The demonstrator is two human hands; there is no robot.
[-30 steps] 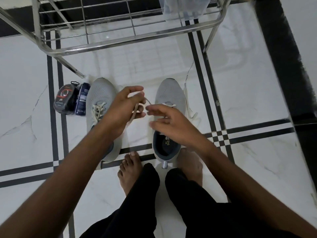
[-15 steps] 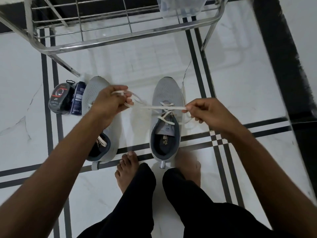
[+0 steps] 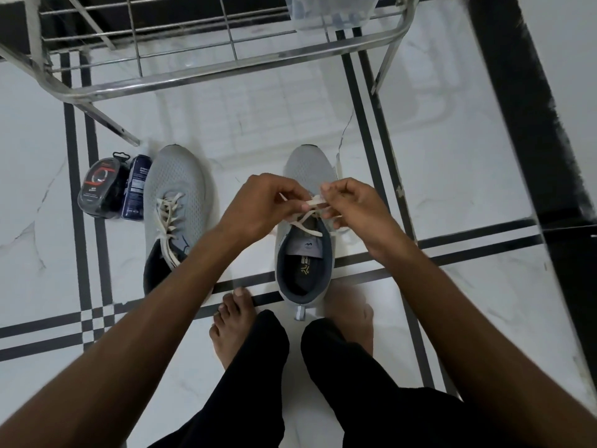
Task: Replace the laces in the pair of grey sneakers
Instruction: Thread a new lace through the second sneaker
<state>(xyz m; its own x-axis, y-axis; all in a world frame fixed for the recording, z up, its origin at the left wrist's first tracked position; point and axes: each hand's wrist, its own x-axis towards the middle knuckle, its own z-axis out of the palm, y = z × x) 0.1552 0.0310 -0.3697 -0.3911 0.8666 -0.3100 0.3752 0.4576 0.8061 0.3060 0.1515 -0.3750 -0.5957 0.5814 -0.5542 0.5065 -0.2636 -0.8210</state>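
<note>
Head view: both hands, left hand (image 3: 258, 205) and right hand (image 3: 352, 205), pinch lace (image 3: 315, 201) above right sneaker (image 3: 307, 253).

Your left hand (image 3: 258, 206) and right hand (image 3: 353, 205) hide the right sneaker's (image 3: 305, 250) upper eyelets. Your left forearm covers the left sneaker's (image 3: 174, 202) heel. The package (image 3: 103, 189) print is illegible.

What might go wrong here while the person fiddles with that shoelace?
Both the left hand and the right hand pinch the white lace just above the right sneaker, which nothing holds down; a hard tug might slide it on the glossy floor. The lace could also slip from the fingertips. The left sneaker sits near the forearm and might get nudged.
</note>
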